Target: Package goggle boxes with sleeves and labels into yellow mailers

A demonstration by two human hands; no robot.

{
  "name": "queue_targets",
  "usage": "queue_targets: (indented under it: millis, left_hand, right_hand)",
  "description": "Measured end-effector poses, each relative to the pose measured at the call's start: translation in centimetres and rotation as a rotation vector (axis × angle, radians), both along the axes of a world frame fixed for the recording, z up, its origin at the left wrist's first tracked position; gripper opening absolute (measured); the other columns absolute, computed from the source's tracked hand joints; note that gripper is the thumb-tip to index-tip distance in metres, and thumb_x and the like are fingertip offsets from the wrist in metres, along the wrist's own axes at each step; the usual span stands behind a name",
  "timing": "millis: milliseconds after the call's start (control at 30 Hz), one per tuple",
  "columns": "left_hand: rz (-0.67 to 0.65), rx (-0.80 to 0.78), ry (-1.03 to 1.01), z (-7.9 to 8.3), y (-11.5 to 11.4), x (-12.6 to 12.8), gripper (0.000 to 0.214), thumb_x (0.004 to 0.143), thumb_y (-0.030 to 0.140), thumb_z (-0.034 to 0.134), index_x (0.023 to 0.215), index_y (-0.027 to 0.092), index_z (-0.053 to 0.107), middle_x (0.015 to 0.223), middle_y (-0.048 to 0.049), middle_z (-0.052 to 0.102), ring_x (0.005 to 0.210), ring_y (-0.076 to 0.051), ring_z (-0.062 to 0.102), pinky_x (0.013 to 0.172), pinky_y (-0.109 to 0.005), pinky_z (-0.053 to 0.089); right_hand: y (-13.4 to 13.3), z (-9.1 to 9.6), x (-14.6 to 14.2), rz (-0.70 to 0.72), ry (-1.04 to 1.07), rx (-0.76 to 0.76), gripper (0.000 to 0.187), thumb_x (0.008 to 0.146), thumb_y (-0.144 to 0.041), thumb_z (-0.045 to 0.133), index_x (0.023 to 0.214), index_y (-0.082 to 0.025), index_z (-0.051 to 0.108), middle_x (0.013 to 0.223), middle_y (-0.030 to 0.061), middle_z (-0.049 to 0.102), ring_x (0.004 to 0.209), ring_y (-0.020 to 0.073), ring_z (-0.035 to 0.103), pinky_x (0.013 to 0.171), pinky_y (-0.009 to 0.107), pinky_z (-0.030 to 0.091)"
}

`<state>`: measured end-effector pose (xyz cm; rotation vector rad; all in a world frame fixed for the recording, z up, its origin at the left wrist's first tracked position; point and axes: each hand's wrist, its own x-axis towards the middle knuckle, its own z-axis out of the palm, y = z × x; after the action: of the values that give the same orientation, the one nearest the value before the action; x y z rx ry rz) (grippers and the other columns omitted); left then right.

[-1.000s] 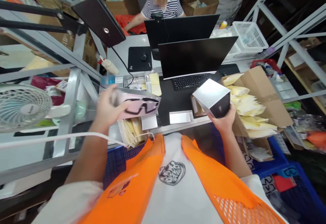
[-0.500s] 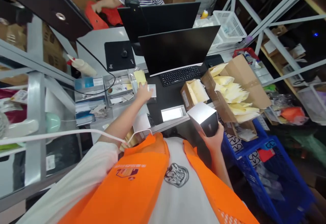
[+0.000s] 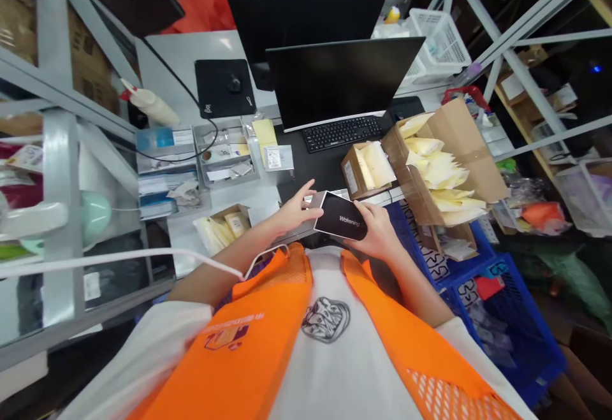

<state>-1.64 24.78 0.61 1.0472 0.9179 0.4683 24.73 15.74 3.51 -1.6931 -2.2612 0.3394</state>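
My right hand point(image 3: 378, 229) grips a black box point(image 3: 340, 219) with silver-grey edges and white "Wakening" lettering, tilted in front of my chest. My left hand point(image 3: 299, 208) is at the box's left end, with fingers stretched apart and the thumb near or against the grey side. I cannot tell whether it bears any of the weight. Beyond my left hand, a small silver box with a white label point(image 3: 280, 158) lies on the desk beside a yellow paper pad point(image 3: 264, 132). A pale shallow tray behind the black box is mostly hidden.
Ahead stand a black monitor point(image 3: 342, 85) and keyboard point(image 3: 342, 133). To the right are a small carton point(image 3: 351, 174), a larger carton of yellow padded envelopes point(image 3: 437, 165) and blue crates point(image 3: 521, 337). Organizer trays point(image 3: 224, 184) fill the left. A white cable point(image 3: 143, 254) crosses near my left arm.
My left hand has left the small silver box and come to the black box. My right hand has brought the black box left and turned its lettered face up. The view has shifted slightly.
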Motion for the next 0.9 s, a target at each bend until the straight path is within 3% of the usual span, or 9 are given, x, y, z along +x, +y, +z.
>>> queue_targets:
  millis: [100, 200, 300, 433, 633, 767, 900]
  left_hand:
    - [0.16, -0.093, -0.053, -0.4, -1.7, -1.3, 0.116, 0.069, 0.041, 0.084, 0.166, 0.025, 0.022, 0.158, -0.0167, 0.042, 0.131, -0.034, 0.056, 0.114, -0.051, 0.042]
    - [0.317, -0.065, -0.13, -0.5, -3.4, -2.5, 0.115, 0.068, 0.039, 0.085, 0.164, 0.023, 0.025, 0.158, -0.0142, 0.044, 0.141, -0.035, 0.046, 0.12, -0.049, 0.037]
    - [0.443, -0.06, -0.167, -0.4, -5.0, -3.4, 0.109, 0.069, 0.041, 0.081, 0.162, 0.023, 0.028, 0.159, -0.0133, 0.043, 0.143, -0.036, 0.045, 0.121, -0.052, 0.035]
    - [0.487, -0.073, -0.142, -0.4, -6.3, -4.4, 0.111, 0.069, 0.047, 0.079, 0.162, 0.019, 0.027, 0.164, -0.016, 0.035, 0.149, -0.039, 0.037, 0.124, -0.056, 0.03]
    - [0.492, 0.037, -0.074, -0.3, -6.8, -5.7, 0.107, 0.073, 0.049, 0.078, 0.163, 0.018, 0.028, 0.169, -0.0137, 0.026, 0.157, -0.037, 0.023, 0.129, -0.051, 0.02]
    - [0.482, 0.06, -0.075, -1.7, -6.5, -4.9, 0.105, 0.072, 0.043, 0.078, 0.161, 0.017, 0.03, 0.165, -0.0154, 0.033, 0.154, -0.036, 0.03, 0.128, -0.05, 0.024]
    - [0.45, 0.132, -0.028, -3.7, -6.1, -4.3, 0.096, 0.07, 0.034, 0.08, 0.156, 0.02, 0.04, 0.159, -0.0129, 0.043, 0.149, -0.034, 0.038, 0.126, -0.048, 0.026]
  right_hand:
    - [2.0, 1.0, -1.3, 0.159, -0.044, -0.022, 0.092, 0.071, -0.048, 0.085, 0.15, -0.018, 0.048, 0.137, 0.0194, 0.057, 0.125, 0.0365, 0.056, 0.105, 0.053, 0.046]
    - [3.8, 2.0, -3.1, 0.295, -0.094, -0.045, 0.093, 0.073, -0.05, 0.084, 0.153, -0.019, 0.047, 0.141, 0.0212, 0.054, 0.129, 0.0381, 0.053, 0.105, 0.056, 0.044]
    - [5.1, 2.8, -5.8, 0.452, -0.088, -0.03, 0.088, 0.077, -0.055, 0.081, 0.151, -0.02, 0.049, 0.153, 0.0226, 0.042, 0.143, 0.04, 0.041, 0.115, 0.063, 0.034]
    - [6.2, 3.4, -9.4, 0.633, -0.052, -0.057, 0.085, 0.081, -0.06, 0.076, 0.15, -0.021, 0.049, 0.164, 0.021, 0.031, 0.152, 0.0398, 0.03, 0.121, 0.069, 0.023]
    - [7.5, 3.4, -12.1, 0.688, -0.008, -0.052, 0.078, 0.086, -0.068, 0.067, 0.147, -0.021, 0.05, 0.164, 0.021, 0.032, 0.15, 0.0399, 0.034, 0.118, 0.07, 0.031]
    - [8.3, 2.1, -12.4, 0.686, 0.103, 0.033, 0.058, 0.09, -0.068, 0.06, 0.118, -0.017, 0.062, 0.149, 0.0227, 0.048, 0.142, 0.0368, 0.043, 0.115, 0.062, 0.039]
    - [8.5, 0.8, -11.3, 0.671, 0.248, 0.166, 0.049, 0.089, -0.068, 0.062, 0.089, -0.02, 0.056, 0.131, 0.0195, 0.058, 0.131, 0.0334, 0.052, 0.108, 0.055, 0.048]
